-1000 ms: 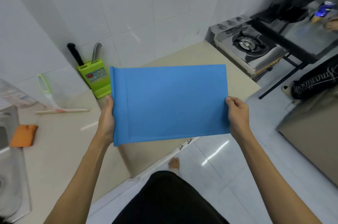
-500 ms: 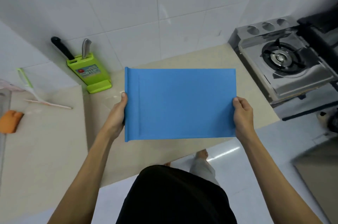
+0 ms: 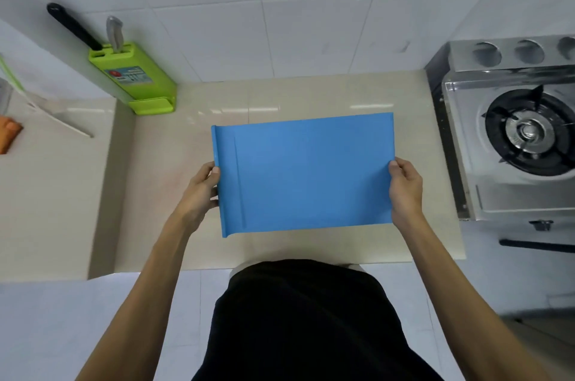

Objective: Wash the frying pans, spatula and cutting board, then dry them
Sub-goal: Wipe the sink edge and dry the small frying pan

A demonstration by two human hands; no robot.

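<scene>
A blue rectangular cutting board is held flat over the beige counter, in the middle of the view. My left hand grips its left short edge, beside a raised lip. My right hand grips the right short edge, thumb on top. No frying pans are in view. A white spatula with a green handle lies on the counter at the far left.
A green knife block with two knives stands against the tiled wall at the back left. A steel gas stove sits right of the counter. An orange cloth lies at the left edge.
I have turned right to face the counter squarely. The board has come lower over the counter, nearer the stove. Both hands keep their hold on its ends.
</scene>
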